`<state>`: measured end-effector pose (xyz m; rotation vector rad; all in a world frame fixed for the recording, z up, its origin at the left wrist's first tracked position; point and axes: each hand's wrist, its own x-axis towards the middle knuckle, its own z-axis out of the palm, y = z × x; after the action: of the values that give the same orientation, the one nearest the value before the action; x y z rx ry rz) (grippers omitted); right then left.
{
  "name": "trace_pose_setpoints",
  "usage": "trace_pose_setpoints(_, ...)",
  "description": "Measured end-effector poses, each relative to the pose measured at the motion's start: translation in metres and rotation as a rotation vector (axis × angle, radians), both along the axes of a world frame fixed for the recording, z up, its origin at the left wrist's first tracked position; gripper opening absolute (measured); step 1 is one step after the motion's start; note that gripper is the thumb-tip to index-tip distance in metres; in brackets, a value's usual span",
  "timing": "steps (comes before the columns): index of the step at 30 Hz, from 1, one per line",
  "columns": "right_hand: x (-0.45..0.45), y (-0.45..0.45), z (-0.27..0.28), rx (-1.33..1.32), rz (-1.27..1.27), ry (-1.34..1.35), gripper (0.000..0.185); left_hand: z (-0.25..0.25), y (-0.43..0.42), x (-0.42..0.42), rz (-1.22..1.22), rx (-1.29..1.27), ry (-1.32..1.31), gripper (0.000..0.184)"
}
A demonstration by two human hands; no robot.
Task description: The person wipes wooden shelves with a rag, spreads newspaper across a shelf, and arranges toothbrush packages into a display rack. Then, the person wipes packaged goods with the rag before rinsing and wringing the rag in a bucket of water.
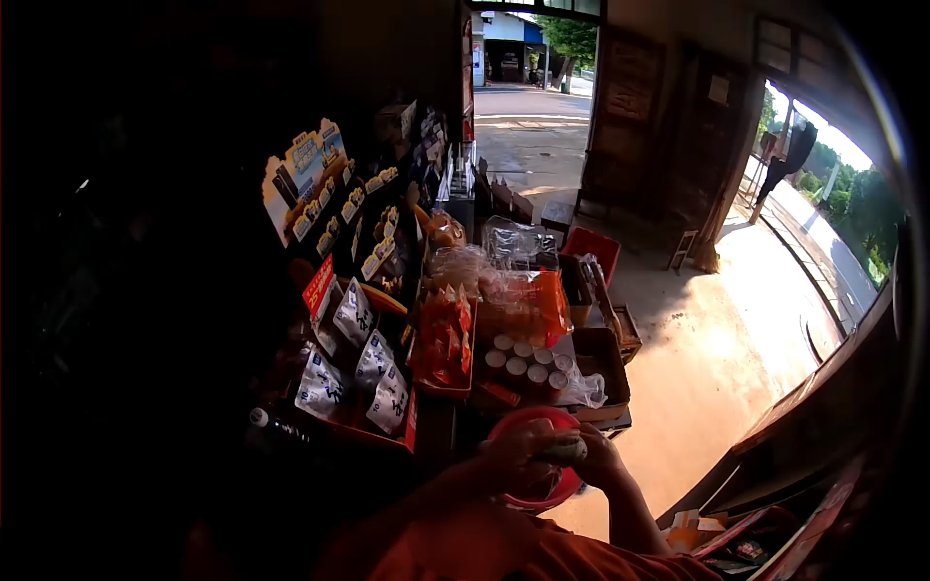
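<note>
Over a red basin [531,418], my left hand [515,449] is closed around a small, pale greenish, rounded thing [565,451]. My right hand [600,457] meets the same thing from the other side, its fingers bent against it. What kind of thing it is does not show clearly. Inside the basin, below the hands, lies something brownish [542,481] that is partly hidden and in shadow.
Beyond the basin stand several cans with pale tops [516,366] and a tray of red packets [446,339]. To the left is a box of silver pouches [387,399]. A dark open carton [603,360] sits to the right. Sunlit floor [722,368] leads to the doorways.
</note>
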<state>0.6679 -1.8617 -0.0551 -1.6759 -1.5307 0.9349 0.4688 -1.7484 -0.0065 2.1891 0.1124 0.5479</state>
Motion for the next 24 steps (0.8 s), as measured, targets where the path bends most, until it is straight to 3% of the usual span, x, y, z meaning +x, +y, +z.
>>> trace_pose_setpoints(1,-0.004,0.001,0.008,0.132,-0.225,-0.496,0.025,-0.002,-0.005,0.003,-0.069,-0.216,-0.049,0.054)
trace_pose_setpoints(3,0.019,0.000,-0.022,0.163,-0.297,-0.433,0.022,-0.001,-0.019,0.009,-0.144,-0.659,0.006,0.049)
trace_pose_setpoints(4,0.022,-0.004,-0.026,0.233,-0.307,0.031,0.022,0.001,-0.026,0.013,-0.121,-0.644,-0.005,0.049)
trace_pose_setpoints(5,0.026,-0.007,-0.028,0.282,-0.305,0.499,0.022,0.001,-0.034,0.017,-0.160,-0.878,-0.099,0.046)
trace_pose_setpoints(6,0.034,-0.007,-0.033,0.342,-0.281,0.495,0.023,-0.002,-0.041,0.021,-0.202,-1.110,-0.195,0.044)
trace_pose_setpoints(7,0.026,-0.012,-0.015,0.314,-0.267,0.779,0.031,-0.007,-0.044,0.024,-0.188,-1.099,-0.198,0.044)
trace_pose_setpoints(9,0.019,-0.020,-0.007,0.344,-0.226,0.761,0.043,-0.039,-0.042,0.034,0.131,-1.763,0.225,0.046)
trace_pose_setpoints(10,0.017,-0.025,-0.001,0.343,-0.221,0.766,0.043,-0.110,-0.021,0.058,-0.070,-1.635,0.355,0.050)
trace_pose_setpoints(11,0.016,-0.030,0.005,0.374,-0.155,0.488,0.048,-0.096,-0.026,0.056,-0.064,-1.635,0.355,0.050)
trace_pose_setpoints(12,0.017,-0.033,0.008,0.401,-0.089,0.210,0.054,-0.065,-0.032,0.052,-0.090,-1.433,0.339,0.046)
trace_pose_setpoints(13,0.018,-0.036,0.005,0.403,-0.086,0.215,0.054,-0.042,-0.038,0.050,-0.114,-1.230,0.324,0.042)
trace_pose_setpoints(14,0.020,-0.040,0.001,0.420,-0.082,0.531,0.056,-0.031,-0.042,0.052,-0.109,-1.228,0.326,0.042)
trace_pose_setpoints(15,0.024,-0.045,-0.005,0.429,-0.074,0.847,0.057,-0.023,-0.045,0.054,-0.088,-1.263,0.147,0.040)
trace_pose_setpoints(16,0.030,-0.050,-0.010,0.407,-0.171,0.919,0.055,-0.019,-0.047,0.056,-0.066,-1.292,-0.032,0.039)
trace_pose_setpoints(20,0.042,-0.065,-0.011,0.280,-0.118,1.206,0.047,-0.016,-0.048,0.066,0.015,-1.133,-0.102,0.028)
trace_pose_setpoints(21,0.042,-0.069,-0.014,0.276,-0.119,1.211,0.047,-0.014,-0.045,0.065,0.110,-0.719,-0.011,0.027)
trace_pose_setpoints(22,0.044,-0.071,-0.016,0.271,-0.122,1.052,0.047,-0.010,-0.042,0.065,0.195,-0.301,0.077,0.027)
trace_pose_setpoints(23,0.045,-0.073,-0.019,0.265,-0.122,0.894,0.047,-0.003,-0.042,0.064,0.200,-0.301,0.081,0.027)
trace_pose_setpoints(24,0.044,-0.074,-0.019,0.263,-0.116,0.900,0.047,0.005,-0.043,0.062,0.277,-0.042,0.105,0.025)
